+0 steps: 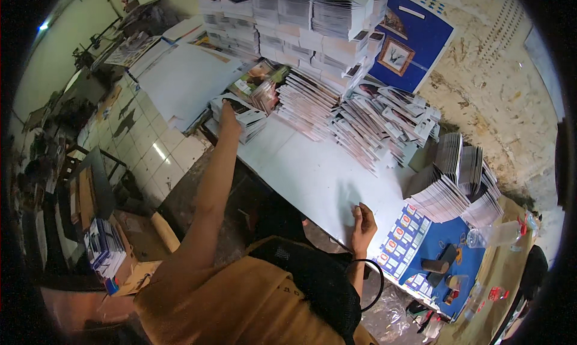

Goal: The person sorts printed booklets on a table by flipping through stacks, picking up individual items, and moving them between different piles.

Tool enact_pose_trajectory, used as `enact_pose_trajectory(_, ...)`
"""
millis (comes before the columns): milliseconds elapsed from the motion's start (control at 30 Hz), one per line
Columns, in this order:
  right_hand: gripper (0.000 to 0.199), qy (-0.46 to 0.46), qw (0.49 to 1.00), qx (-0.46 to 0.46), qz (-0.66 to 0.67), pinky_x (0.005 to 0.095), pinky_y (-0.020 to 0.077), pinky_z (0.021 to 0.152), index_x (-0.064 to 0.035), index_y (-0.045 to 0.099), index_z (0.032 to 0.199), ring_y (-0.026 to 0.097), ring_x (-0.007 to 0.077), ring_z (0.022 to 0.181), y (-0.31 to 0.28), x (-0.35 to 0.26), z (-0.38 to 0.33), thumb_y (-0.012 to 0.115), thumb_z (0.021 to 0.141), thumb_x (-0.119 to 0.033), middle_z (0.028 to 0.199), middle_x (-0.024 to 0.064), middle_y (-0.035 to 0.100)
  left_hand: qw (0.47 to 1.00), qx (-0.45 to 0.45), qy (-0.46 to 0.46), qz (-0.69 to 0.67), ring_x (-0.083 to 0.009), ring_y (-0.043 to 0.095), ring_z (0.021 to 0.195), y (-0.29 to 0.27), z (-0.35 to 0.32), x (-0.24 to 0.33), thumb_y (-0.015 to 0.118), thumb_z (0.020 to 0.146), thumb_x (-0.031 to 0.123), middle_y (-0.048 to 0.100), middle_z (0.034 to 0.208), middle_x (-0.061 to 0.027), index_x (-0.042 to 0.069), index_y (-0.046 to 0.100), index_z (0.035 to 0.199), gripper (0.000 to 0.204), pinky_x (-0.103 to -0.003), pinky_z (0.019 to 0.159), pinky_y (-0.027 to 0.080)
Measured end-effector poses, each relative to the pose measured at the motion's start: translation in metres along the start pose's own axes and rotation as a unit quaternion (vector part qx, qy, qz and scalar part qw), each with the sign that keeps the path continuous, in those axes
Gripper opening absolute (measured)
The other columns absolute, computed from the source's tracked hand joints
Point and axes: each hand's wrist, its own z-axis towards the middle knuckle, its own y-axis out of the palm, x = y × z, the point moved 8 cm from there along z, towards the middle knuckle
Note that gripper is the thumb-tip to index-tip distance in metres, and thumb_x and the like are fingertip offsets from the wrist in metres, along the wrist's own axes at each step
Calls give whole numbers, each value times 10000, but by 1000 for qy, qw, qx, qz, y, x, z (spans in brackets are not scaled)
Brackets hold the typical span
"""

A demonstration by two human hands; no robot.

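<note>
My left arm stretches to the table's far left corner, where my left hand [229, 120] touches a small stack of booklets [251, 124] with dark pictures on their covers. Its fingers are mostly hidden, so whether they grip a booklet is unclear. My right hand [364, 226] is over the white table [312, 180] near its front edge, fingers curled together and nothing visible in them. Beyond the hands, a leaning row of booklets [306, 102] and a looser, fanned heap of booklets [384, 123] lie across the back of the table.
Tall stacks of booklets [312, 21] rise at the back. More upright bundles [448, 180] stand right, beside a blue board [454, 240] with a brown cylinder [434, 266] and a clear plastic bottle [496, 234]. A cardboard box [144, 237] sits lower left; large white sheets [186, 75] lie far left.
</note>
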Motion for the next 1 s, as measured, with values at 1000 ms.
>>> enact_pose_trajectory(1000,287,-10,1000,24,-4,276,503,853,70,619,1179,646,157,922,-11,-1,0,611,981,-138,1023,122,692,866,-207,-358,281,-331,388,1315,174,-293,-244,629,702,803,326,1492,-173,186,214,1557,1133,-496,1047,353)
